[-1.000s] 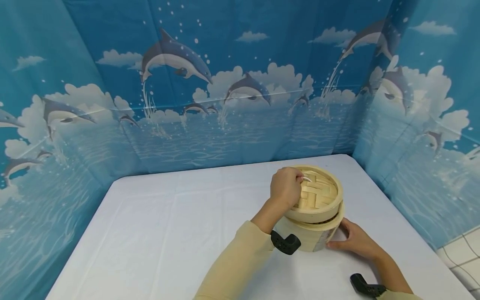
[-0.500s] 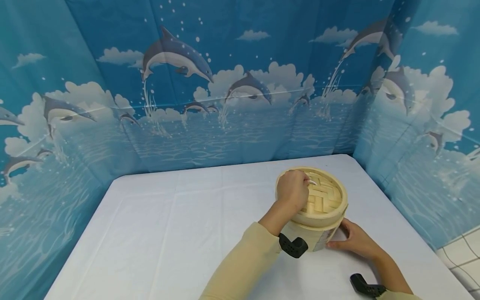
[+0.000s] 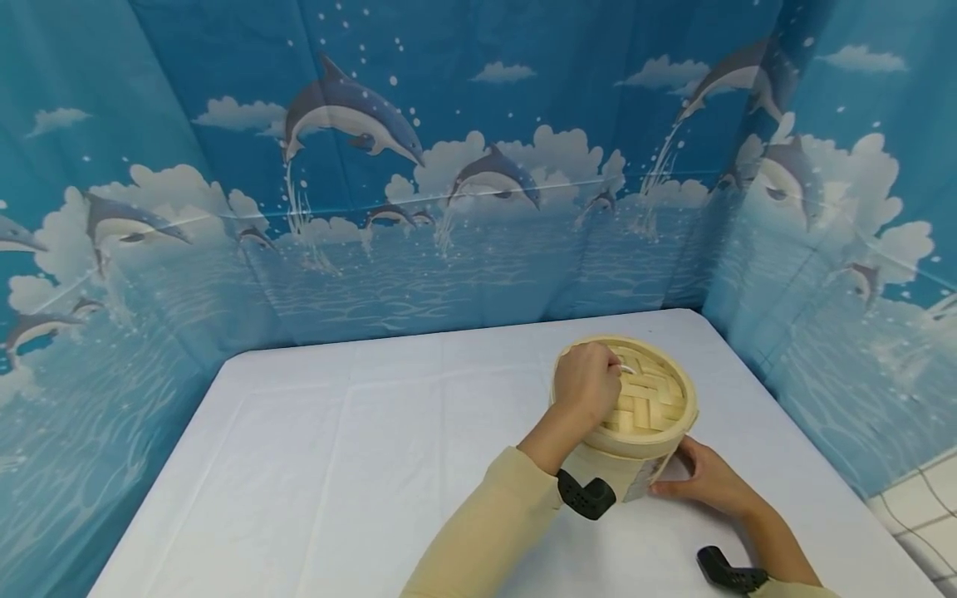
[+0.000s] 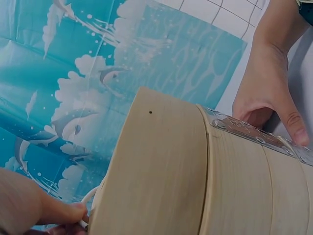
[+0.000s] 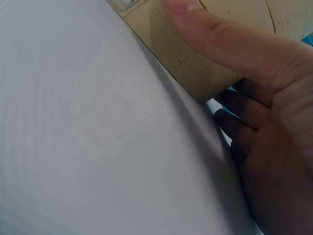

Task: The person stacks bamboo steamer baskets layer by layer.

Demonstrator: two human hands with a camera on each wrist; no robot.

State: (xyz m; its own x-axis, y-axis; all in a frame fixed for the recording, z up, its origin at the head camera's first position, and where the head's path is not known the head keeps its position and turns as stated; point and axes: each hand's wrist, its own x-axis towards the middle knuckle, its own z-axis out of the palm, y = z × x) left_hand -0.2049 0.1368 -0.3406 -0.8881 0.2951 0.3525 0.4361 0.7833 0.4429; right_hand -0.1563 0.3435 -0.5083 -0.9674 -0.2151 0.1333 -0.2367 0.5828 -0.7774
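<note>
A round bamboo steamer basket (image 3: 598, 465) stands on the right half of the table. Its woven bamboo lid (image 3: 650, 399) sits on top. My left hand (image 3: 586, 386) pinches the white loop handle (image 3: 629, 369) at the lid's centre. In the left wrist view the lid's rim (image 4: 151, 161) meets the basket wall (image 4: 239, 186) along a thin dark seam. A metal strip (image 4: 244, 129) runs down that wall. Low on the basket's right side, my right hand (image 3: 714, 482) grips the wall. The right wrist view has the thumb (image 5: 234, 46) against the bamboo and the other fingers curled behind.
A white cloth covers the table (image 3: 321, 465), whose far edge runs along the back. Blue dolphin-print curtains (image 3: 478, 266) hang behind it and at both sides. White tiles (image 3: 923, 507) show at the lower right. Each wrist wears a black device (image 3: 586, 496).
One second ago the lid sat askew, with a dark gap at the front right. My left hand has moved it right and down, level onto the basket. The right hand has stayed in place.
</note>
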